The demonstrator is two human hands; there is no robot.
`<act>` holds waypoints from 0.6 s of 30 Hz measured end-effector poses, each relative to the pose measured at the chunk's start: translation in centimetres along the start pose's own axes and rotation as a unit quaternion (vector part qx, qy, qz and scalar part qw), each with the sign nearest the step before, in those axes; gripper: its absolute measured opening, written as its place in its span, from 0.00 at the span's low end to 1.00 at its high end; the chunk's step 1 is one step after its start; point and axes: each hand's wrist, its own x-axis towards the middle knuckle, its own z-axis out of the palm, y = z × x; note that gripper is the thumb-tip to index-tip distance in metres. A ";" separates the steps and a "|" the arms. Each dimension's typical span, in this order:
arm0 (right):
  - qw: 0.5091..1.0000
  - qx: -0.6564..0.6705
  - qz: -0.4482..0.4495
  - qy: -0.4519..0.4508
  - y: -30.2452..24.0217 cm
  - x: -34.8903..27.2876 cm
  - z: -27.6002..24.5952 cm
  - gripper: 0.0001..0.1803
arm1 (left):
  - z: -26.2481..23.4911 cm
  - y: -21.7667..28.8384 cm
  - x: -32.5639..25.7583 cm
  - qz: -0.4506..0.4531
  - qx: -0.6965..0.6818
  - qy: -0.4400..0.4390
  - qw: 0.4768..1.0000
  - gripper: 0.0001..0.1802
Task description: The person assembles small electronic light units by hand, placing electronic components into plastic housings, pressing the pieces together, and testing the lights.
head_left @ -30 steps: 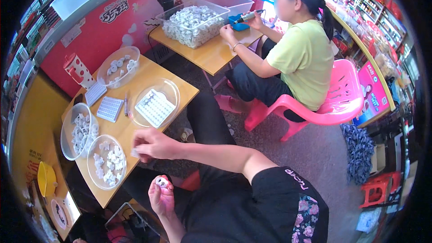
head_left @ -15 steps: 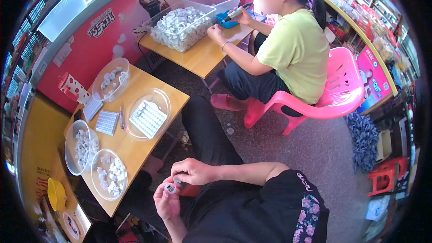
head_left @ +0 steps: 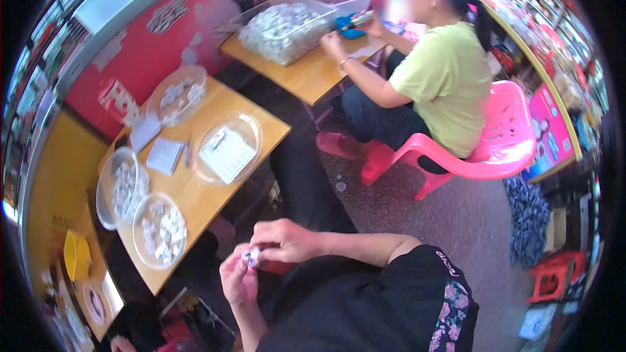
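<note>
Just a small, roundish whitish piece point(head_left: 250, 259), darker toward its middle.

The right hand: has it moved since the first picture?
Yes: judged against the wooden table, the right hand has moved away from it, over to the small piece in the left hand.

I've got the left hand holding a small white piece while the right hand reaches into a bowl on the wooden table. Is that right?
Not quite: in the head view, the right hand is at the small white piece too, meeting the left hand, which does hold it.
</note>
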 end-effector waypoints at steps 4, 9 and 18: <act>0.996 -0.077 -0.005 0.050 0.0 -0.3 -0.6 0.10 | 0.9 0.0 1.3 -0.025 0.028 -0.011 0.999 0.15; 0.997 -0.054 0.032 0.047 -0.7 0.2 -1.6 0.14 | 0.9 -0.2 1.7 -0.014 -0.028 -0.029 0.999 0.13; 0.998 -0.040 0.037 0.034 -0.3 -0.2 -0.5 0.14 | 0.1 -0.3 0.4 -0.042 -0.114 -0.017 0.992 0.12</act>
